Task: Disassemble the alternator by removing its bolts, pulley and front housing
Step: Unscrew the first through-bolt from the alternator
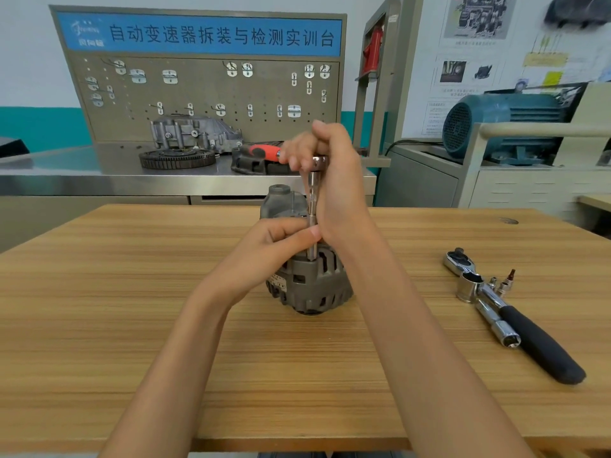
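Alternator point(309, 279): we see it upright mid-table point(132, 309), top hidden by our hands
Left hand point(281, 241): fingers pinch the extension bar point(312, 206) low down
Right hand point(330, 170): fingers curled round the ratchet point(264, 151) head
Bolt: hidden under the bar

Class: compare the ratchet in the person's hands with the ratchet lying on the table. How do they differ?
The red-handled ratchet is gripped above the alternator, driving a vertical extension; the black-handled ratchet lies flat, untouched. The black-handled one looks bigger. Both have shiny metal heads.
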`<act>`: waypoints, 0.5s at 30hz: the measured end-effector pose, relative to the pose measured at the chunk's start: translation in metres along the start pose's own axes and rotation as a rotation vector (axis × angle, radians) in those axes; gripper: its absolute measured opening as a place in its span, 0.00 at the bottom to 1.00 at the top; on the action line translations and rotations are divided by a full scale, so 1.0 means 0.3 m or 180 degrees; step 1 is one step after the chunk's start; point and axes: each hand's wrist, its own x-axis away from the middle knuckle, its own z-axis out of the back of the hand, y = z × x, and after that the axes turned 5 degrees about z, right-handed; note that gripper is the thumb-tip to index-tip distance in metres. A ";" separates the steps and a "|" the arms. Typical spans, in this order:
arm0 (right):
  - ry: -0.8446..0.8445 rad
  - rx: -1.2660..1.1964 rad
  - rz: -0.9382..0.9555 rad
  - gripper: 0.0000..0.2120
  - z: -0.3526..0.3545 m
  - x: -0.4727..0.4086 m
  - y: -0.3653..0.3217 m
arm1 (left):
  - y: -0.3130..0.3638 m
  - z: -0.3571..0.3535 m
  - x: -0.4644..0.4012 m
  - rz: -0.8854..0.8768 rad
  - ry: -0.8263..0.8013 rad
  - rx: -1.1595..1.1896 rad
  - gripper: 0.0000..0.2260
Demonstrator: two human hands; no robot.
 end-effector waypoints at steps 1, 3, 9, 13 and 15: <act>0.0119 0.0263 0.0102 0.24 -0.006 0.007 0.005 | -0.002 -0.004 0.002 -0.0034 0.0039 0.0000 0.10; 0.0380 0.1011 0.0532 0.21 -0.025 0.032 0.024 | -0.007 -0.008 0.003 -0.0089 0.0144 -0.0034 0.11; 0.1052 0.2491 0.1478 0.18 -0.040 0.039 0.031 | -0.018 -0.015 0.001 -0.0159 0.0245 -0.0172 0.20; 0.0475 0.0854 0.0391 0.22 0.008 0.007 -0.004 | -0.005 -0.015 0.004 -0.0054 0.0059 -0.0040 0.10; 0.0225 0.0150 -0.0024 0.26 0.022 -0.013 -0.009 | -0.003 -0.012 0.003 -0.0031 -0.0008 -0.0099 0.08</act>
